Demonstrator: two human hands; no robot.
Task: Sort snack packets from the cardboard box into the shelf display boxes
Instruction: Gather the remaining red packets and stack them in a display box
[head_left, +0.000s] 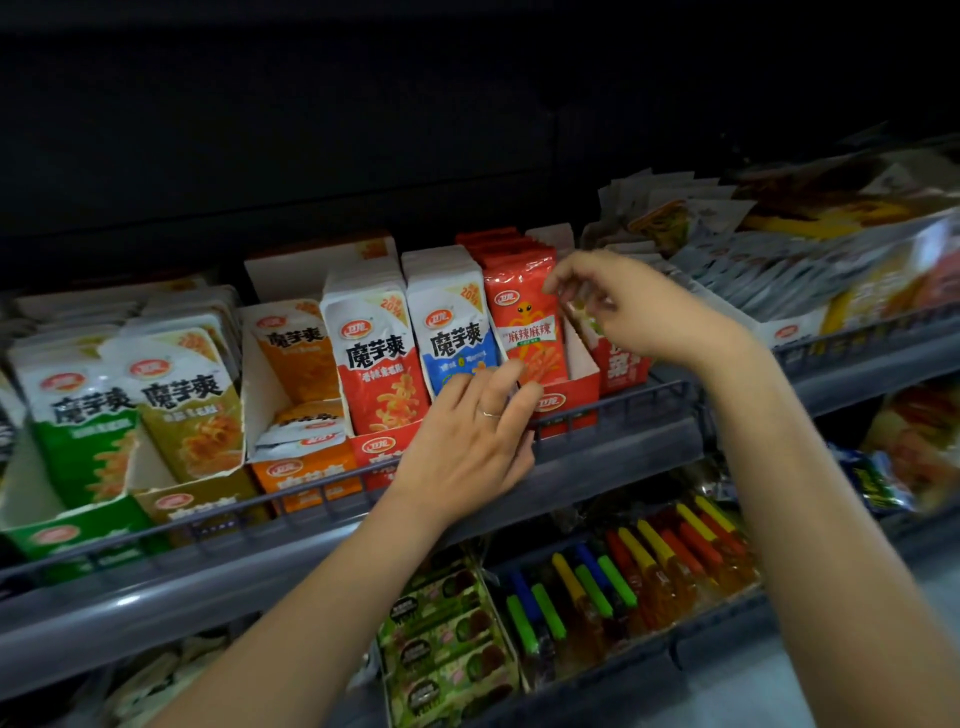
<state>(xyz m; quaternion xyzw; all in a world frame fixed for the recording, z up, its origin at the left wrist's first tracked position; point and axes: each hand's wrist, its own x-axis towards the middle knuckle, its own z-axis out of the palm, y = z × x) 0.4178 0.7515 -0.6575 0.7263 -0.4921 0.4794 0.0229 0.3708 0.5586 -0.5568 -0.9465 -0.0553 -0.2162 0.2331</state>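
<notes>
- The left hand's (467, 431) fingers (511, 371) are spread wide and fairly straight. They lie flat across the bottom of the blue-and-white packet (452, 332) and reach to the foot of the red packet (524, 322). They hold nothing; I judge they are bracing the upright rows so the packets do not tip forward.
- The right hand's (628, 306) fingers (558, 278) are curled narrow at the top right corner of the red packet. Motion blur hides whether they pinch it, only touch it, or hold another packet half hidden behind the palm.
- The red packet stands upright at the front of its row inside the red display box (571, 400), just beside the blue-and-white row. It looks as if it is being squared up or seated there.
- Further left stand the red-and-white packet (374, 364), then the orange display box (306, 473), which is only partly filled, with packets lying flat at its bottom. That box looks likeliest to need stock.
- All the boxes sit on the grey shelf (597, 462) behind a wire rail that keeps them from sliding off.
- The cardboard box that the packets come from is not in view.
- The shelf below holds coloured tubes (623, 571).
</notes>
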